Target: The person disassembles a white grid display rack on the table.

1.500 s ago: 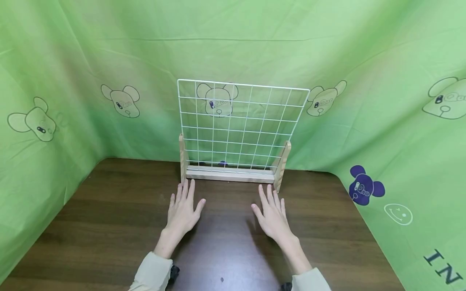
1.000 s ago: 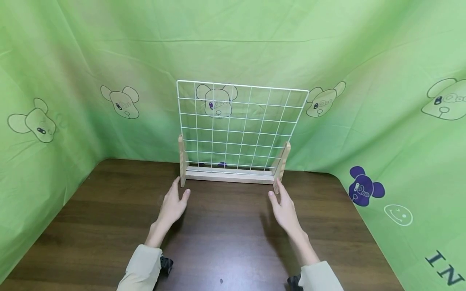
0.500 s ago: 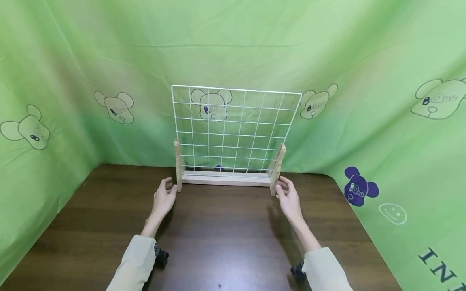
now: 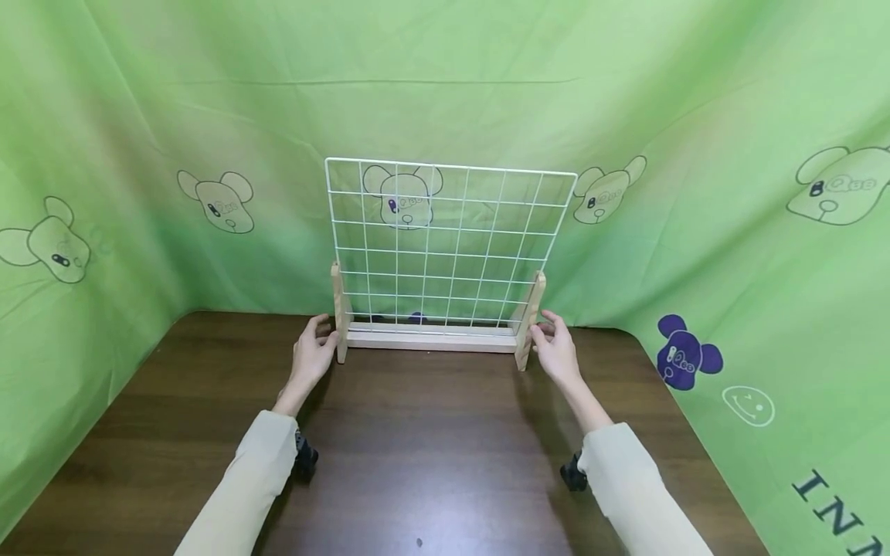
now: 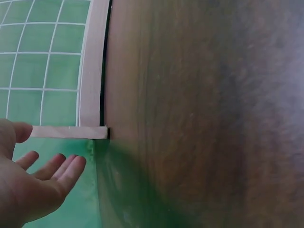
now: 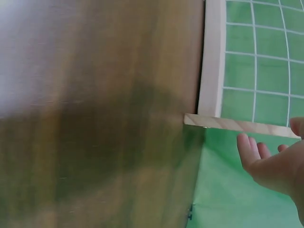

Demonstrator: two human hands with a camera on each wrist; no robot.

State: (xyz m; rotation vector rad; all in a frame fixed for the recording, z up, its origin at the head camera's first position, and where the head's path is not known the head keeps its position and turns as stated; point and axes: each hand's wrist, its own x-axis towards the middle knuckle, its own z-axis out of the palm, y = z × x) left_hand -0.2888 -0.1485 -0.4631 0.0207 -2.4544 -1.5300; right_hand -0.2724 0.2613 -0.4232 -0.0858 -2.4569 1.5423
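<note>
A white wire grid panel (image 4: 452, 165) stands upright in a pale wooden stand at the back of the table. The stand has a crossbar (image 4: 431, 338) and two side pieces. Just outside the left side piece (image 4: 339, 313) is my left hand (image 4: 311, 357), its thumb tip right at the wood. My right hand (image 4: 558, 355) mirrors it beside the right side piece (image 4: 531, 320), thumb toward the edge. Both wrist views show loosely bent fingers on the left hand (image 5: 38, 187) and right hand (image 6: 273, 166), with a gap between most fingers and the wood.
Dark brown wood-grain table (image 4: 417, 432) lies in front of the stand. Green cloth (image 4: 445, 46) printed with bear heads hangs behind and on both sides. Black wrist devices sit under the left sleeve (image 4: 236, 479) and right sleeve (image 4: 633, 479).
Both hands have moved apart, from in front of the stand to outside its side pieces, then forward along them. Their fingers went from straight to loosely bent. The stand keeps its place on the table.
</note>
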